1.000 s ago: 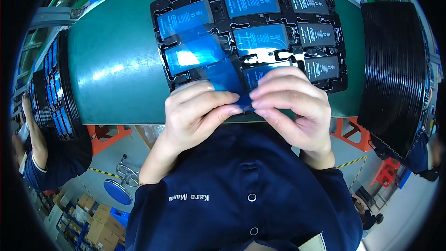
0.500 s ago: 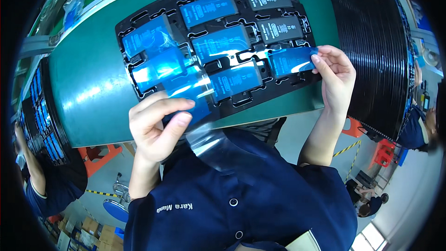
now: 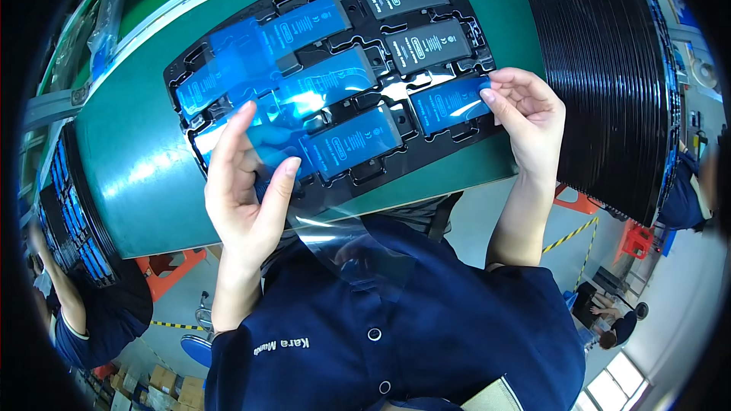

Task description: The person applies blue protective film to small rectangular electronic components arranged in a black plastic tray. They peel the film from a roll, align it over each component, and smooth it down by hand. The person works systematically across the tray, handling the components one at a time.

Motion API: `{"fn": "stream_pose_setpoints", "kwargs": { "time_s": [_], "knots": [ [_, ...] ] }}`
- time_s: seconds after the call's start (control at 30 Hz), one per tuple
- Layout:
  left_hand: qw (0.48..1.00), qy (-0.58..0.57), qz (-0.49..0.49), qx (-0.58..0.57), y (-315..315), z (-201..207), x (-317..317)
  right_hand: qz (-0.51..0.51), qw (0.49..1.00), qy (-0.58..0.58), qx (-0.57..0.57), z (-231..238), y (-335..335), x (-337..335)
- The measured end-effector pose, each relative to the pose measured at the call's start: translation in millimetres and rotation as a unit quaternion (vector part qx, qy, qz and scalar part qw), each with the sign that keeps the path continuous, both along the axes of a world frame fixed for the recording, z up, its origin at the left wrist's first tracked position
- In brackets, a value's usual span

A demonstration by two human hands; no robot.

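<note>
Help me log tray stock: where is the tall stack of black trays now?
In the head view, the stack of black trays is at the right, just past the right hand and the battery tray on the green table.

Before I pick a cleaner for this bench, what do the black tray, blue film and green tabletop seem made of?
Black tray: probably moulded plastic, glossy, given its shaped pockets and sharp highlights. Blue film: likely plastic, shiny, from its glints and transparency. Green tabletop: smooth, softly glossy, with broad glare; perhaps rubber matting or laminate.
</note>
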State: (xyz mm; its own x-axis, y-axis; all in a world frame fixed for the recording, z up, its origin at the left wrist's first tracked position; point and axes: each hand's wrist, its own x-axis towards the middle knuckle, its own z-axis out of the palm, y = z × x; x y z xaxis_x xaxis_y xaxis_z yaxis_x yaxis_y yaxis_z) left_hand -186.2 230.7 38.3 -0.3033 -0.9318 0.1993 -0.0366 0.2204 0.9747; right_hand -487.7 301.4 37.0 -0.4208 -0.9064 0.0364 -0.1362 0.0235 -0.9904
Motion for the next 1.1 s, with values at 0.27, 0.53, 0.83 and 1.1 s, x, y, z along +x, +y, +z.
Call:
{"fn": "stream_pose_setpoints", "kwargs": {
  "time_s": [0.27,0.53,0.83,1.1],
  "knots": [
    [0.996,-0.079,-0.043,-0.008,-2,-4,11,0.002,1.0,-0.005,-0.005,0,0,0],
    [0.993,-0.107,-0.047,0.004,-1,-3,12,0.006,1.0,-0.01,-0.008,-1,0,1],
    [0.996,-0.071,-0.038,0.038,2,1,8,0.008,1.0,0.012,-0.002,-1,0,3],
    [0.992,-0.114,-0.026,-0.045,1,-3,12,0.006,0.916,0.4,0.034,19,-7,16]
  ]
}}
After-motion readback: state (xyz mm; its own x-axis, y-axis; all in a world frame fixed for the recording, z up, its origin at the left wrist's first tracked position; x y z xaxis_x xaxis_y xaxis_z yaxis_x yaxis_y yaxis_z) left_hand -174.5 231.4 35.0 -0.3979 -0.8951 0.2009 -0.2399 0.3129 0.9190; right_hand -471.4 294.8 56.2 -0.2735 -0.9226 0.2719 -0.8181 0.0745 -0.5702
